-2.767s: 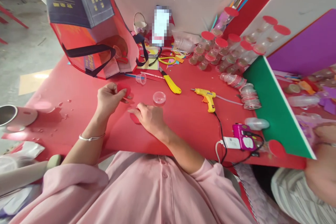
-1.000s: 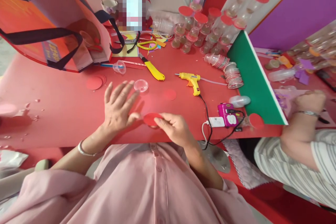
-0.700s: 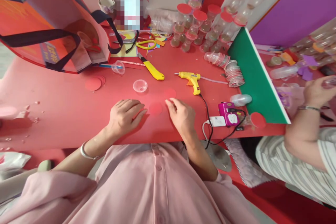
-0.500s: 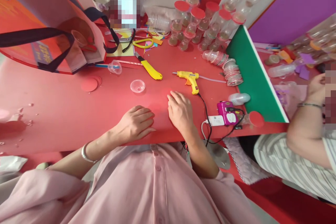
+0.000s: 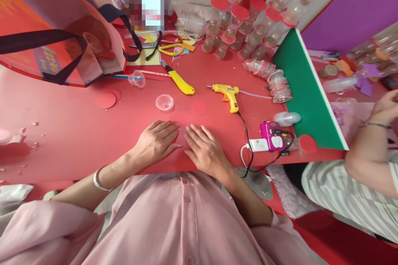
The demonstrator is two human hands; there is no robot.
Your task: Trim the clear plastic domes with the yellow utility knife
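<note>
My left hand (image 5: 159, 140) lies flat on the red table (image 5: 102, 140), fingers stretched out and nothing in it. Opposite it, my right hand (image 5: 205, 149) rests palm down with its fingers apart, also holding nothing. Just beyond my left fingertips sits a small clear plastic cup (image 5: 164, 102). A red paper disc (image 5: 198, 107) lies flat beyond my right fingertips. Farther right is a yellow glue gun (image 5: 227, 94) on its side, a glue stick poking out of its back. A yellow utility knife (image 5: 180, 81) lies behind the cup and disc.
An orange bag (image 5: 65, 45) stands at the left, near more red discs (image 5: 107, 99). Scissors (image 5: 171, 49) lie at the back. Red-capped clear cup towers (image 5: 230, 33) and a green divider (image 5: 307, 87) fill the right. A magenta power adapter (image 5: 273, 134) trails cables. Another person's arm (image 5: 370, 132) is beyond.
My right hand has drawn back toward me and spread out flat, and a red disc now shows on the table beyond it. My left hand has flattened slightly.
</note>
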